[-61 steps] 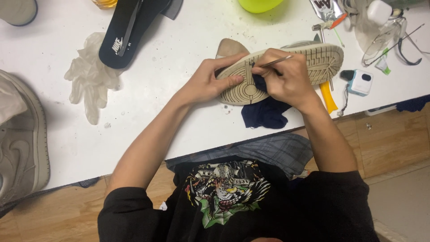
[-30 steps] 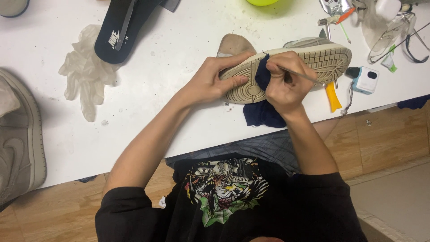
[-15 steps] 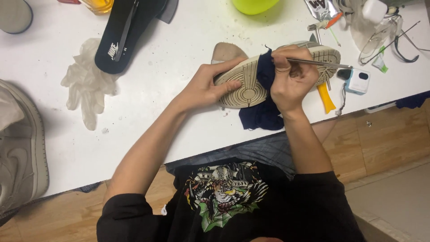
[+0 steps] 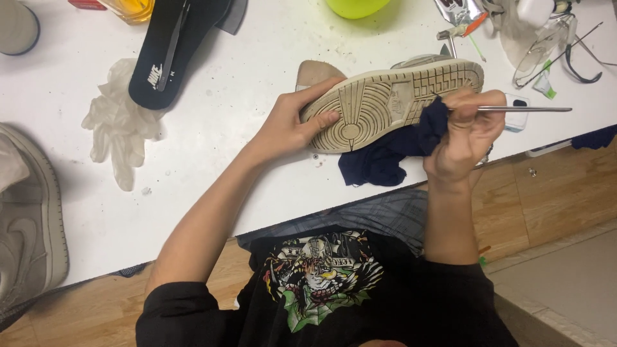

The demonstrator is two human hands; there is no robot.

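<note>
- Left hand point(image 4: 289, 125): fingers curled round toe end of sneaker point(image 4: 392, 103), thumb pressed flat on tread, other fingers wrapped over far edge; firm grip, not spread.
- Sneaker: tan, turned sole-up, lying across tabletop point(image 4: 218, 173) near front edge, toe twd left, heel twd right; circular tread pattern facing camera.
- Right hand point(image 4: 466, 135): fingers closed tight, bunching dark navy cloth point(image 4: 385, 154) against sole's near edge & pinching thin metal tool point(image 4: 524, 109); tool shaft sticking out to right, roughly level.
- Navy cloth: upper part gathered in right hand & touching sole; rest draped on tabletop below sneaker, reaching front edge.
- Tabletop: white, speckled w/ small dark marks.
- Far left: crumpled translucent glove point(image 4: 119, 125), well apart from hands.
- Above glove: dark insole point(image 4: 173, 45) w/ long thin tool laid along it.
- Left edge: second tan sneaker point(image 4: 29, 218), on its side, partly out of frame.
- Top edge: yellow-green round object point(image 4: 357, 6), cropped; amber jar point(image 4: 132, 8), cropped.
- Top right: clutter of safety glasses point(image 4: 546, 48), small tools & white bits, behind heel of sneaker.
- Room: wooden floor point(image 4: 553, 193) under & right of tabletop; paler strip at lower right.
- Foreground: black printed shirt point(image 4: 321, 283), sleeves pushed above elbows.
</note>
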